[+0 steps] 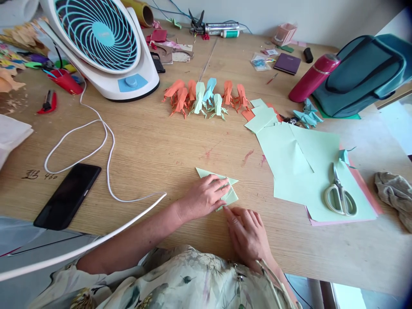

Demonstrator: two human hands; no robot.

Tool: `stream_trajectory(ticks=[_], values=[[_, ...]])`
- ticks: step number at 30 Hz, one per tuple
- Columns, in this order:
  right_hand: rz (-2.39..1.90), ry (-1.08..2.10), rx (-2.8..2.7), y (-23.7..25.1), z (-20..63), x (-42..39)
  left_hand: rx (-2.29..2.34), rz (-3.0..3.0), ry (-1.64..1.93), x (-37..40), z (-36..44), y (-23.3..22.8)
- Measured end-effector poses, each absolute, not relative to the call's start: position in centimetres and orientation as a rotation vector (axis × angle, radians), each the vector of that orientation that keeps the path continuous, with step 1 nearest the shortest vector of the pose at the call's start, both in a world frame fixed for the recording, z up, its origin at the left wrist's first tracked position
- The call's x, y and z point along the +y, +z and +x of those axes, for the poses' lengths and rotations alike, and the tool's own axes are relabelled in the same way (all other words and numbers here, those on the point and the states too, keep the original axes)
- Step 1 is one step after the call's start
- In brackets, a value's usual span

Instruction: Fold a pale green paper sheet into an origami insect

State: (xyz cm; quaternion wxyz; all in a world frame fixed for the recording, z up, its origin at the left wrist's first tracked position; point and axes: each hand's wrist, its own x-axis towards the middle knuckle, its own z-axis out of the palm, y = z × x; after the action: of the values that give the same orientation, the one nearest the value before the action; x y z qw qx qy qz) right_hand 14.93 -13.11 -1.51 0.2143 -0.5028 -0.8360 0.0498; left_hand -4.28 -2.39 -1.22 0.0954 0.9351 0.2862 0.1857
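Pressing flat on a folded pale green paper (225,189) at the near middle of the wooden table (161,141), the left hand (204,197) lies palm down with fingers spread across it. The right hand (246,231) rests just below, its fingertip touching the paper's lower corner; neither hand grasps anything. To the right lie green sheets (299,167) with scissors (339,197) on them. To the left sits a black phone (67,195). Farther back stand folded paper figures (202,98), then a white fan (103,43).
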Motion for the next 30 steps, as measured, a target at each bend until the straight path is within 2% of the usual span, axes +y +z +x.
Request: stream_trajectory(ticks=[8, 30], values=[[-1.533, 0.137, -2.313, -0.7, 16.7, -9.6, 0.845, 2.796, 0.574, -2.4, -4.2, -1.1], [-1.500, 0.209, -2.438, -0.5, 17.7, -7.0, 0.846, 2.836, 0.493, -2.6, -4.5, -2.1]])
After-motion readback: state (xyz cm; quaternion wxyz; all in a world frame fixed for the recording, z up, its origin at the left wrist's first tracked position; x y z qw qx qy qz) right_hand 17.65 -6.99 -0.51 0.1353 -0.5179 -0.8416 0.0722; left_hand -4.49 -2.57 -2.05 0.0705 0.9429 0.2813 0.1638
